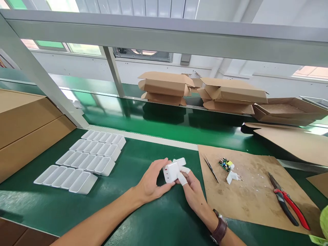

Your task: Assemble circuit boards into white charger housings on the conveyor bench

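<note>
Between my hands, above the green bench, is a white charger block (171,172) with several small port openings in the face turned to the left. My left hand (155,179) grips it from the left, with thumb below and fingers behind. My right hand (191,188), with white covers on two fingertips, holds its right side. A second white piece (180,161) shows just behind the block; whether it is joined to it I cannot tell. Tweezers (210,168) lie to the right of my hands on a brown paper sheet (238,201).
On the sheet lie a circuit board (225,164), a white plug piece (232,177) and red-and-black pliers (288,200). Rows of white housings (88,153) stand at left beside a large cardboard box (30,126). Open cartons (166,83) sit beyond a green conveyor belt (153,119), under a metal frame.
</note>
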Motion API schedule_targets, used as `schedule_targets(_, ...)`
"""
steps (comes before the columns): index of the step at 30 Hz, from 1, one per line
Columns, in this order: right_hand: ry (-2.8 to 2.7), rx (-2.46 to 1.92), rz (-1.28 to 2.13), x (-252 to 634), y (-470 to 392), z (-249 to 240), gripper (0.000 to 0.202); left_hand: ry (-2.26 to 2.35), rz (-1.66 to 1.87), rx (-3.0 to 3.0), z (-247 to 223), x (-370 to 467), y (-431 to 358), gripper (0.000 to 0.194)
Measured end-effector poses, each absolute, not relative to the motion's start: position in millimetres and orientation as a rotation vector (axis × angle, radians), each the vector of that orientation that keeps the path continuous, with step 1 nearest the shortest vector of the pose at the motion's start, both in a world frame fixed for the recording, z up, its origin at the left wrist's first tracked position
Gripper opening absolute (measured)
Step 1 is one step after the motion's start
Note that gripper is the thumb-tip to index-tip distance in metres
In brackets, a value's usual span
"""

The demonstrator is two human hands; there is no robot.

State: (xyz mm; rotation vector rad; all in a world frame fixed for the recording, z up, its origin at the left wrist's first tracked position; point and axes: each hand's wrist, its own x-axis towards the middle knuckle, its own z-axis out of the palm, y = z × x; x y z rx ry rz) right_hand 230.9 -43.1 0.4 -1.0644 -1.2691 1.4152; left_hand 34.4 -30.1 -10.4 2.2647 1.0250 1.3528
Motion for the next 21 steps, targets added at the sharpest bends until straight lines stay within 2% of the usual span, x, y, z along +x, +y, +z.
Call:
schedule_targets(6,-1.575,-0.954,0.936,229.2,-45.1,-1.8,0.022,1.296,1.143,2.129,-17.8,29.3,-21.2,0.067)
schedule_targets(10,-1.901,-0.828,0.525,231.7,-46.5,-3.8,0.031,1.478,1.037,1.819,-11.1,30.9,-10.1,0.066)
schedule_targets(13,-2.184,-0.707,0.317,232.9,-47.3,-9.3,0.035,1.434,1.049,1.762,-2.5,37.7,7.2,0.064)
schedule_targets(16,-2.451,-0.676,0.228,233.0,-48.7,-15.5,0.033,1.29,1.031,1.812,2.2,52.8,28.6,0.059)
schedule_targets(21,-2.607,-0.767,0.276,233.7,-50.1,-17.5,0.03,1.209,0.987,1.888,-4.4,88.7,58.4,0.052)
